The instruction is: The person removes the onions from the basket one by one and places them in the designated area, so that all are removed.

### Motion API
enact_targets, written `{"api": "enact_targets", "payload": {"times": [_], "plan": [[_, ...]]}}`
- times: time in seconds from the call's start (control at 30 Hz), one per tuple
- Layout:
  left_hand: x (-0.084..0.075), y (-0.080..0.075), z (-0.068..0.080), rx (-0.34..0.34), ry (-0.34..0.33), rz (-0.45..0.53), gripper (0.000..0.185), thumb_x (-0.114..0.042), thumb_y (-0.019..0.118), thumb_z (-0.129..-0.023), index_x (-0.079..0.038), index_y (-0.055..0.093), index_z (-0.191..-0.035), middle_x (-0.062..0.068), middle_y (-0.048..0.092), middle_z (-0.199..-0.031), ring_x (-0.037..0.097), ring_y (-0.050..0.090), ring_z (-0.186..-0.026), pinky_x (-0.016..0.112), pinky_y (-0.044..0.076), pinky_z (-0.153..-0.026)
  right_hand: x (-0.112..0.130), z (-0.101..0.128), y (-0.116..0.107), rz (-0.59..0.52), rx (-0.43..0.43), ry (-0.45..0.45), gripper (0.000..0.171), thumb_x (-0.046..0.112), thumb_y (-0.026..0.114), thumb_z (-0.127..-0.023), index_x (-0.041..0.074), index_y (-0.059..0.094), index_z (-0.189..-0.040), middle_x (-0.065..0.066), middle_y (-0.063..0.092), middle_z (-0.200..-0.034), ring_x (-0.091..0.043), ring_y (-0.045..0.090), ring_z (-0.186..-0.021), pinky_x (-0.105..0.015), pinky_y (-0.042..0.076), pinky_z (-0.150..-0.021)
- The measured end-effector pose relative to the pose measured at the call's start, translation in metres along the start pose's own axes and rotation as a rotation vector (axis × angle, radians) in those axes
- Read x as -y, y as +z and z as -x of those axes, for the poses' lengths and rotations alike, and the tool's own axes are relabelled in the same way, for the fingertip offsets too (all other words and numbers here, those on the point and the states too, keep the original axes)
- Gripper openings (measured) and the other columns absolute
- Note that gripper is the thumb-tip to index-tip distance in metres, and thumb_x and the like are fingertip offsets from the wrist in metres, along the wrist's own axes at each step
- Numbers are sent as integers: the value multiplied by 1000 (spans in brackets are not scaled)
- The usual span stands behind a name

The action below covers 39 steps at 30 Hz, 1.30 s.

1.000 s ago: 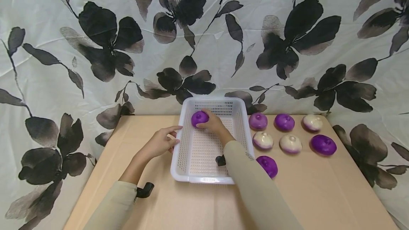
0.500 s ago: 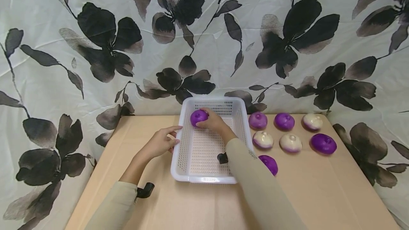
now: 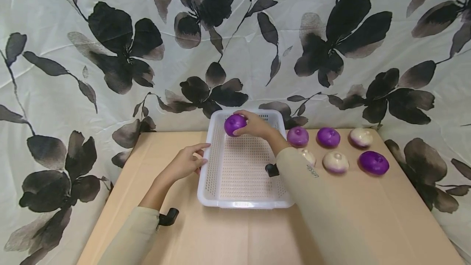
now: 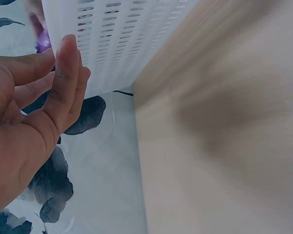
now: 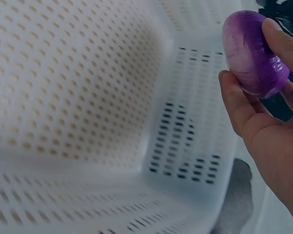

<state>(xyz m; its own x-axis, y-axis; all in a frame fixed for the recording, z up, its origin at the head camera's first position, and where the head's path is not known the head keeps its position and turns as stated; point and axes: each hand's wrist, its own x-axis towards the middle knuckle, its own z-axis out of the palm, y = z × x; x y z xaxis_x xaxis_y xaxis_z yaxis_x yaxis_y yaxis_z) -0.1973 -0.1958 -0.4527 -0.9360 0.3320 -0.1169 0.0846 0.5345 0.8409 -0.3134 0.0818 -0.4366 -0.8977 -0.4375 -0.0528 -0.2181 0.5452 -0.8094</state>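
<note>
Above the far left corner of the white basket point(image 3: 243, 203), the right hand point(image 3: 256, 126) held a purple onion point(image 3: 234, 124), its grip clamped around it with curled fingers point(image 5: 283, 44). Clear of the basket floor, the onion was raised. At the basket's left wall, the left hand point(image 3: 184, 165) rested with its grip apart, straight fingers point(image 4: 66, 63) against the perforated side. On the counter point(image 3: 228, 236), right of the basket, lay purple and white onions point(image 3: 335, 162).
</note>
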Motion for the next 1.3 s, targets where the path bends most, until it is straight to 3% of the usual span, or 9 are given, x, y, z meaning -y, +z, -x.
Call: {"api": "enact_targets", "payload": {"times": [0.3, 0.5, 0.73, 0.93, 1.1, 1.2, 1.3], "plan": [[-1, 1, -2, 6, -16, 5, 58, 4, 62, -98, -2, 46, -153, 26, 59, -119, 20, 70, -71, 58, 64, -70, 19, 32, -45, 33, 48, -45, 78, 22, 85, -86, 20, 46, -154, -17, 51, -148, -40, 54, -132, -55, 55, -107], [-2, 1, -5, 10, 6, -9, 57, 5, 62, -97, 0, 47, -152, 26, 59, -117, 20, 71, -70, 58, 64, -69, 17, 51, -71, 41, 54, -127, 81, 18, 86, -85, 17, 45, -155, -18, 53, -146, -41, 66, -121, -51, 58, -103], [-2, 0, -6, 12, 3, -13, 57, 4, 62, -97, 0, 46, -152, 26, 59, -118, 21, 72, -73, 57, 65, -69, 4, 80, -96, -3, 67, -187, 81, 13, 85, -85, 14, 44, -155, -16, 54, -144, -38, 65, -122, -47, 59, -101], [-2, 0, -5, 11, -9, -16, 57, 4, 62, -97, -1, 47, -152, 25, 58, -118, 22, 72, -75, 57, 65, -70, -17, 113, -111, 2, 58, -154, 78, 17, 85, -86, 20, 46, -154, -11, 56, -143, -31, 63, -125, -46, 57, -104], [-3, 0, -4, 12, -14, -20, 57, 4, 62, -98, -2, 47, -153, 25, 58, -119, 22, 72, -76, 54, 65, -70, -37, 138, -123, 22, 58, -142, 80, 13, 84, -87, 12, 42, -156, -16, 57, -142, -36, 62, -127, -50, 54, -108], [-4, 0, -4, 14, -12, -25, 57, 4, 62, -98, -2, 47, -153, 26, 58, -119, 21, 72, -75, 54, 65, -69, -49, 152, -129, 41, 49, -139, 81, 13, 84, -86, 11, 42, -156, -16, 55, -143, -37, 61, -126, -45, 56, -104], [-4, -1, -3, 13, -12, -34, 58, 4, 62, -98, -1, 46, -153, 25, 59, -119, 21, 72, -74, 55, 65, -69, -58, 165, -133, 60, 35, -129, 80, 16, 85, -86, 12, 44, -155, -15, 55, -143, -34, 60, -123, -32, 58, -98]]}}
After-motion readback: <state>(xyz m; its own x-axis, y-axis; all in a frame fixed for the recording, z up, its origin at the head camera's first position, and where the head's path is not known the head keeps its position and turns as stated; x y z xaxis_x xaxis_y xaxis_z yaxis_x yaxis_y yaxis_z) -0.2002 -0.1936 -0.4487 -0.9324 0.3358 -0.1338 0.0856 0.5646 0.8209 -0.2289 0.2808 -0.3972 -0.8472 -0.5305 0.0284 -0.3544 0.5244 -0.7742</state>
